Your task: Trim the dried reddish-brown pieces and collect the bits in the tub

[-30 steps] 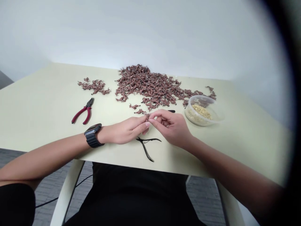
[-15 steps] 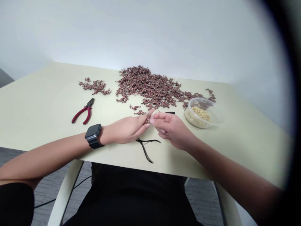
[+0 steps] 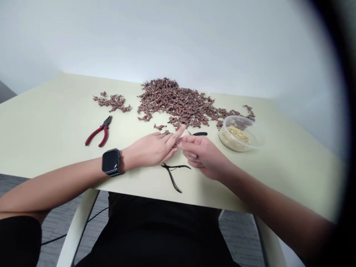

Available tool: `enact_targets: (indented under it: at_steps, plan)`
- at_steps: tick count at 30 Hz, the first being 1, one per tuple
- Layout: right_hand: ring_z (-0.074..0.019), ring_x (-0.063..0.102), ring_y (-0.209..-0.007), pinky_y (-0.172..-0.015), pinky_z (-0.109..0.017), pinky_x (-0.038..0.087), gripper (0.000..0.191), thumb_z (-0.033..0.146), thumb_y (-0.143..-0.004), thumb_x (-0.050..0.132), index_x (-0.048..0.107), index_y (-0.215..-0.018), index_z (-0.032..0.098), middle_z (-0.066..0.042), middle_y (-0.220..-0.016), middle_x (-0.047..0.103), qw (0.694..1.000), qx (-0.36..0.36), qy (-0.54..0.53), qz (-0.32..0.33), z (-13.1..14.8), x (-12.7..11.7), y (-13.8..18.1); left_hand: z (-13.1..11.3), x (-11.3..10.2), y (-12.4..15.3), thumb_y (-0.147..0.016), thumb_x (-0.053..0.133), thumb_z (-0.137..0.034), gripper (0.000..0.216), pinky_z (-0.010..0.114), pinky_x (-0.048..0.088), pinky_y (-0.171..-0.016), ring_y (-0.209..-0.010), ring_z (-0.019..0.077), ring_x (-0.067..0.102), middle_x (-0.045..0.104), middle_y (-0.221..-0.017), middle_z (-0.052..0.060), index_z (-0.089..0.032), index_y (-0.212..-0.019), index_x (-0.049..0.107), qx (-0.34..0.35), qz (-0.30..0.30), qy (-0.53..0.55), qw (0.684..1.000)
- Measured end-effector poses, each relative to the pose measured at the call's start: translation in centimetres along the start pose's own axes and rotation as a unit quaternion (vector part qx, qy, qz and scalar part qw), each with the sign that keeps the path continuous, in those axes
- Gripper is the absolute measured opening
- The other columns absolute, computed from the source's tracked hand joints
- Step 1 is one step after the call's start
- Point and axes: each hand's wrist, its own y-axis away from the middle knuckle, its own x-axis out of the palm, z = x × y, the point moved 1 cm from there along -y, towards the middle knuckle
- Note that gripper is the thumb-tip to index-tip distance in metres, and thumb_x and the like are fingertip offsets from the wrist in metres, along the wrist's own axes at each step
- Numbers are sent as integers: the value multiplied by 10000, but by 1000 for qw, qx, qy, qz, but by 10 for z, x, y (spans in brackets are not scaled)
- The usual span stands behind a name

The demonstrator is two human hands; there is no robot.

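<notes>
My left hand (image 3: 155, 149), with a dark watch on its wrist, lies back upward over the table, its fingertips closed around a small brown figure (image 3: 178, 141). From the other side my right hand (image 3: 204, 154) pinches at the same figure with thumb and forefinger. Fingers cover most of it, so its shape is hard to make out. Just below the hands lie dark metal nippers (image 3: 172, 175) with spread handles. A black-handled pointed tool (image 3: 199, 134) rests behind my right hand. Two loose brown figures (image 3: 160, 127) lie beyond my left fingers.
A large heap of small reddish-brown animal-like figures (image 3: 178, 104) stands at the back, with a smaller cluster (image 3: 112, 101) to its left. Red-handled pliers (image 3: 99, 132) lie open at left. A clear round tub (image 3: 229, 144) at right holds small gold-coloured pieces. The table (image 3: 69, 100) meets a wall.
My left hand and wrist have rolled, so the back of the hand and the watch face turn more upward. Both hands stay together at the small figure.
</notes>
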Motion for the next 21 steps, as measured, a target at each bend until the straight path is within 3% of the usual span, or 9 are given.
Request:
enact_targets:
  at_steps: [2, 4, 8, 12, 17, 21]
  plan:
    - [-47, 137, -474, -430, -231, 75, 313, 359, -817, 805, 543, -776, 192, 104, -568, 304, 995, 68, -66, 37, 2, -3, -1, 2, 1, -1, -1105, 238, -385, 629, 381, 481, -854, -899, 250, 675, 695, -1148, 206, -20, -1616, 205, 11, -3, -41, 999]
    - [-49, 136, -487, -436, -228, 82, 306, 366, -825, 807, 562, -789, 186, 101, -574, 311, 996, 57, -63, 42, 2, -7, -3, 1, 0, -1, -1108, 245, -390, 611, 361, 488, -822, -876, 239, 677, 702, -1129, 187, -44, -1611, 223, -7, 3, 12, 1000]
    - [-75, 277, -501, -478, -248, 200, 220, 405, -908, 734, 665, -942, 200, 67, -594, 412, 987, -115, 110, -29, -3, -11, -6, -4, -6, 3, -1113, 275, -437, 460, 316, 495, -804, -875, 194, 651, 690, -1110, 128, -134, -1395, 476, -52, 10, 221, 974]
    - [-94, 340, -525, -532, -273, 273, 126, 339, -970, 654, 671, -942, 218, 55, -592, 441, 915, -262, 294, -84, -6, -10, -5, -10, -11, 3, -1114, 276, -449, 394, 300, 469, -775, -793, 157, 564, 630, -950, 62, -166, -1041, 541, -65, 15, 339, 938]
    - [-84, 365, -501, -529, -265, 307, 62, 257, -974, 626, 661, -944, 217, 62, -591, 481, 859, -332, 377, -95, -8, -12, -4, -10, -14, 4, -1116, 263, -444, 390, 296, 448, -768, -762, 143, 509, 556, -865, 25, -178, -956, 499, -72, 40, 391, 917]
    - [-85, 367, -505, -521, -261, 307, 41, 243, -959, 632, 655, -940, 215, 64, -595, 472, 863, -334, 369, -84, -9, -10, -3, -10, -12, 4, -1110, 273, -462, 373, 296, 449, -746, -750, 149, 515, 586, -889, 37, -181, -994, 490, -58, 43, 360, 930]
